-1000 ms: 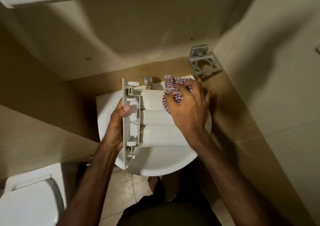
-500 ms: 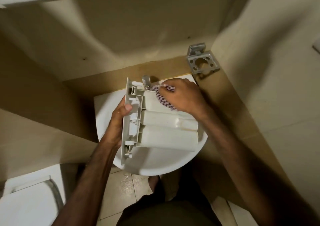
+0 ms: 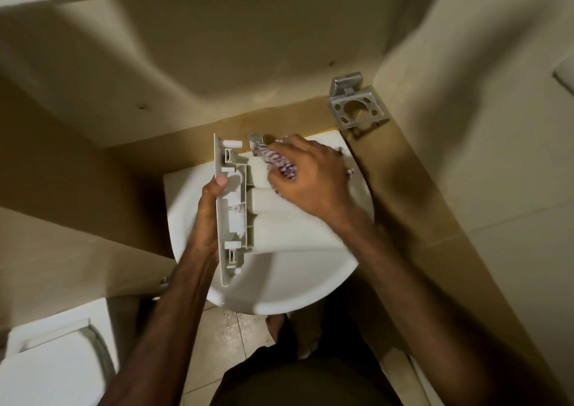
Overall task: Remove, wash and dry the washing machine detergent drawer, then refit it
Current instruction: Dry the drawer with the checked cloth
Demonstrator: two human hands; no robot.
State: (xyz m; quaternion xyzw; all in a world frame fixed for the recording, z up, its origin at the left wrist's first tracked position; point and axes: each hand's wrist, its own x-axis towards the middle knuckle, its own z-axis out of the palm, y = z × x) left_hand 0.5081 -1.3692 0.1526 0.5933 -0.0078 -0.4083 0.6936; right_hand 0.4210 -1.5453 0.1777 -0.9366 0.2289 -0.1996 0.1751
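The pale plastic detergent drawer (image 3: 273, 234) is held upside down over the white washbasin (image 3: 279, 290), its front panel to the left and its rounded compartment undersides facing up. My left hand (image 3: 211, 206) grips the front panel, thumb on its inner face. My right hand (image 3: 310, 181) presses a purple-and-white patterned cloth (image 3: 279, 163) against the far compartment of the drawer. Most of the cloth is hidden under my fingers.
A metal tap (image 3: 257, 139) stands at the back of the basin, just beyond the cloth. A metal holder bracket (image 3: 354, 107) is fixed to the wall at the right. A white toilet (image 3: 52, 365) sits at the lower left. The tiled floor (image 3: 230, 337) shows below the basin.
My right hand with the cloth has slid along the far compartment, first toward the front panel, now back a little to the right. My left hand keeps its grip on the panel.
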